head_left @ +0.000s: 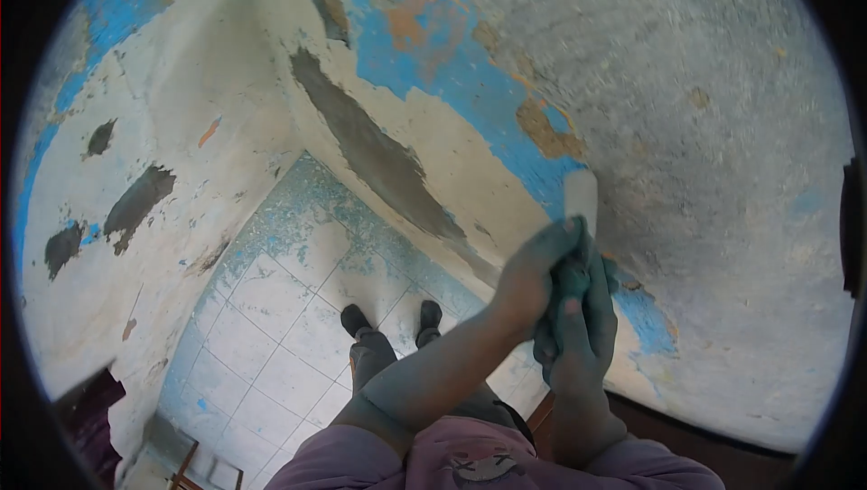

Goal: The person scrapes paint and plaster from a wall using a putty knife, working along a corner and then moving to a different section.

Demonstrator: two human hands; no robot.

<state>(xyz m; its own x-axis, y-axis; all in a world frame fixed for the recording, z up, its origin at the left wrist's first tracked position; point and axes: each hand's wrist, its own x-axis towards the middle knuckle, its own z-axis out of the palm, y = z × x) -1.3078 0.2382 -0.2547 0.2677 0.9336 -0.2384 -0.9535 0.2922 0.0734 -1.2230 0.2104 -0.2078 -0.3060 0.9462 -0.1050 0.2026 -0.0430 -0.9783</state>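
Observation:
A pale, flat-ended scraper blade points up at the edge of the blue paint on the wall. My left hand and my right hand are closed together around the tool's handle, which the fingers mostly hide. Both hands are dusty. The blade lies against or very near the wall, where blue paint meets rough grey plaster.
Tiles strewn with paint flakes cover the floor, where my feet stand. Another wall with grey patches meets this one at a corner. A dark red cloth and a wooden frame are at the lower left.

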